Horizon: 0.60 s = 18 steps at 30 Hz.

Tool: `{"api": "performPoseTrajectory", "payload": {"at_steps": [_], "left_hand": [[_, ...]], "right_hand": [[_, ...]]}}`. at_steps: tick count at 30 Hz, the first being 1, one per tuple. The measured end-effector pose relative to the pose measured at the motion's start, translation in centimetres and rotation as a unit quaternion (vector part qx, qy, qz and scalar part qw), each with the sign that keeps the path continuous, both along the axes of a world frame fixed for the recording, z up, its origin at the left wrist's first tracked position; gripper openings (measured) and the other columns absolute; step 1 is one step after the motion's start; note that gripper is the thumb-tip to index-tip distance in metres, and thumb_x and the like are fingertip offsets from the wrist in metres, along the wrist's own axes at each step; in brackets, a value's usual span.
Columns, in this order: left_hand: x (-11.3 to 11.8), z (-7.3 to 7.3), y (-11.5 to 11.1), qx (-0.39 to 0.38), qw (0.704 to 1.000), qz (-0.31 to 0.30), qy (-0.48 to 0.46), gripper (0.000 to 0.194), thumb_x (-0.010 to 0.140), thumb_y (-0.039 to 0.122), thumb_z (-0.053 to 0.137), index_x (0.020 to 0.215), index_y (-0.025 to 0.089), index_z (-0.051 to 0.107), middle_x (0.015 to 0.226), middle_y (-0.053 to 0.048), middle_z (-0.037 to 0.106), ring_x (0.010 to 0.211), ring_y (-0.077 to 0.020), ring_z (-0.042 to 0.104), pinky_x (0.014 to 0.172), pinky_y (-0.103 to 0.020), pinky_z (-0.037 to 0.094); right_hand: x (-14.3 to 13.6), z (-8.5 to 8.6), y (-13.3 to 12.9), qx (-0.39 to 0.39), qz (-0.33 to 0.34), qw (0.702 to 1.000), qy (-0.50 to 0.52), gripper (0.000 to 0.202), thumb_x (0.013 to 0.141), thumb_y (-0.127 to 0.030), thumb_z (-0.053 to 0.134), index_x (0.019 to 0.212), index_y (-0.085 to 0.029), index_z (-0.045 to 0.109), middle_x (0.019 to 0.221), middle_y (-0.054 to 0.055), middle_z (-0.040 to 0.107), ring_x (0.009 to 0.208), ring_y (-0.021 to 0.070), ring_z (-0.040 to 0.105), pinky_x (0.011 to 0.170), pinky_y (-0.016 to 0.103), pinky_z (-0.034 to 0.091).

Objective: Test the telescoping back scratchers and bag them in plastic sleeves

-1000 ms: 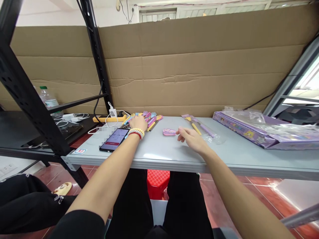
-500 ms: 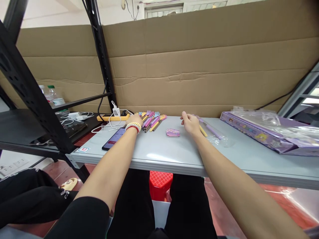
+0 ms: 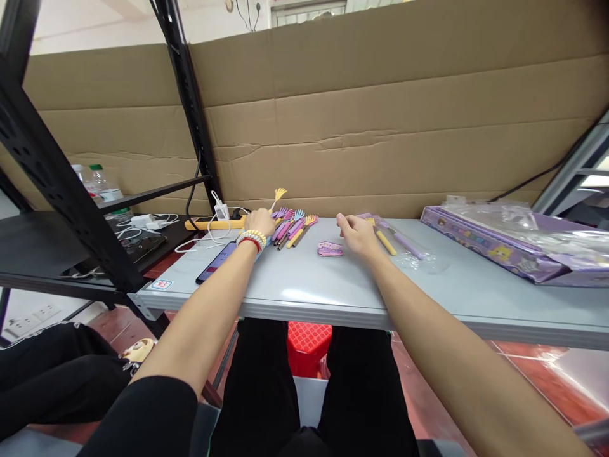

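My left hand (image 3: pixel 259 222), with bead bracelets at the wrist, grips a small claw-headed stick with a yellow head (image 3: pixel 278 193) that pokes up from it. It sits at the left end of a heap of several pastel sticks (image 3: pixel 294 226) on the grey table (image 3: pixel 333 285). My right hand (image 3: pixel 356 233) rests at the near end of a clear packet with a yellow and a purple stick (image 3: pixel 392 240); whether its curled fingers pinch the packet I cannot tell. A small pink packet (image 3: pixel 330 249) lies between the hands.
A phone (image 3: pixel 216 262) lies at the table's left, beside a yellow power strip (image 3: pixel 214 223) with chargers and cables. A purple box under clear wrappers (image 3: pixel 504 247) fills the right side. A cardboard wall stands behind. A black rack (image 3: pixel 57 184) and bottles (image 3: pixel 99 184) are to the left.
My left hand has lifted one yellow-headed stick out of the heap so it points up. My right hand reached forward to the clear packet's end and stays there.
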<state>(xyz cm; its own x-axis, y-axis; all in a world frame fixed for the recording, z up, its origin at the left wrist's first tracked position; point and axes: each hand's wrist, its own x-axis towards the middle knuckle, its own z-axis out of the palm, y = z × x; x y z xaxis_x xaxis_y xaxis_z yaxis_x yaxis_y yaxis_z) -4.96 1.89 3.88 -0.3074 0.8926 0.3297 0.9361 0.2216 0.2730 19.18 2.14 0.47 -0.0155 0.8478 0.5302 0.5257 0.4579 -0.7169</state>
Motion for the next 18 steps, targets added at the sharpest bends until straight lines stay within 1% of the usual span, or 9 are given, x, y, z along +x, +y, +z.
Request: {"api": "performPoseTrajectory", "payload": {"at_steps": [1,3,6,8,9,11,13,15,18], "left_hand": [[0.8,0.3,-0.7,0.012,0.999,-0.03,0.014,0.027,0.086,0.029,0.049,0.099,0.012,0.067,0.105,-0.018,0.068,0.104,-0.0293,0.061,0.084,-0.034,0.046],[3.0,0.4,-2.2,0.035,0.991,-0.128,0.035,0.025,0.088,0.027,0.047,0.099,0.013,0.065,0.103,-0.015,0.067,0.1,-0.0251,0.062,0.084,-0.032,0.045],[6.7,-0.3,-4.4,0.07,0.956,-0.274,0.079,0.023,0.091,0.021,0.043,0.101,0.012,0.062,0.104,-0.013,0.064,0.1,-0.0213,0.06,0.087,-0.03,0.044],[8.3,-0.9,-5.5,0.091,0.941,-0.313,0.096,0.024,0.092,0.019,0.04,0.103,0.012,0.06,0.106,-0.013,0.062,0.099,-0.0201,0.059,0.086,-0.03,0.044],[8.7,-1.0,-5.9,0.099,0.937,-0.322,0.094,0.026,0.093,0.022,0.038,0.103,0.013,0.06,0.106,-0.012,0.062,0.098,-0.0196,0.059,0.086,-0.03,0.044],[8.3,-0.8,-6.4,0.108,0.944,-0.301,0.085,0.029,0.094,0.03,0.038,0.103,0.015,0.061,0.106,-0.011,0.063,0.1,-0.0198,0.06,0.087,-0.03,0.045],[6.6,0.0,-6.6,0.09,0.969,-0.214,0.086,0.031,0.091,0.037,0.043,0.101,0.016,0.064,0.103,-0.012,0.065,0.101,-0.0228,0.06,0.085,-0.032,0.046],[4.3,0.9,-6.6,0.022,0.991,-0.095,0.097,0.033,0.086,0.041,0.05,0.099,0.015,0.066,0.102,-0.016,0.066,0.099,-0.0276,0.062,0.082,-0.035,0.048],[1.2,1.4,-6.4,-0.082,0.99,-0.024,0.115,0.034,0.078,0.033,0.057,0.105,0.014,0.066,0.109,-0.019,0.066,0.1,-0.0311,0.063,0.079,-0.037,0.049]], "right_hand": [[-0.3,0.1,-0.2,-0.012,0.019,1.0,0.017,0.055,0.078,-0.07,0.043,0.066,-0.018,0.056,0.062,0.005,0.06,0.06,0.015,0.051,0.059,0.028,0.036],[-0.8,0.4,-0.5,-0.059,0.089,0.991,0.075,0.055,0.074,-0.072,0.049,0.071,-0.017,0.058,0.059,0.003,0.058,0.053,0.0125,0.048,0.052,0.026,0.033],[-1.2,0.8,-1.1,-0.148,0.236,0.944,0.178,0.056,0.071,-0.072,0.055,0.078,-0.017,0.06,0.055,0.0,0.055,0.044,0.0096,0.043,0.042,0.023,0.025],[-1.0,0.9,-1.3,-0.179,0.297,0.911,0.223,0.053,0.071,-0.068,0.06,0.075,-0.016,0.06,0.051,0.0,0.054,0.042,0.0087,0.043,0.04,0.022,0.023],[-0.8,1.0,-1.4,-0.186,0.303,0.903,0.239,0.051,0.071,-0.066,0.061,0.073,-0.015,0.06,0.049,0.0,0.054,0.041,0.0085,0.043,0.039,0.021,0.024],[-0.4,1.2,-1.3,-0.196,0.277,0.901,0.271,0.047,0.074,-0.061,0.063,0.068,-0.014,0.059,0.046,0.0,0.053,0.039,0.0082,0.043,0.038,0.02,0.025],[0.1,1.4,-1.1,-0.199,0.229,0.903,0.305,0.043,0.077,-0.056,0.063,0.067,-0.014,0.059,0.044,0.001,0.053,0.037,0.0081,0.044,0.036,0.019,0.026],[0.5,1.4,-0.8,-0.195,0.184,0.905,0.331,0.041,0.08,-0.052,0.061,0.066,-0.014,0.058,0.041,0.001,0.052,0.035,0.0075,0.042,0.034,0.018,0.025],[0.5,1.5,-0.6,-0.187,0.149,0.909,0.342,0.04,0.083,-0.049,0.06,0.065,-0.014,0.057,0.039,0.0,0.05,0.031,0.0065,0.039,0.032,0.018,0.023]]}}
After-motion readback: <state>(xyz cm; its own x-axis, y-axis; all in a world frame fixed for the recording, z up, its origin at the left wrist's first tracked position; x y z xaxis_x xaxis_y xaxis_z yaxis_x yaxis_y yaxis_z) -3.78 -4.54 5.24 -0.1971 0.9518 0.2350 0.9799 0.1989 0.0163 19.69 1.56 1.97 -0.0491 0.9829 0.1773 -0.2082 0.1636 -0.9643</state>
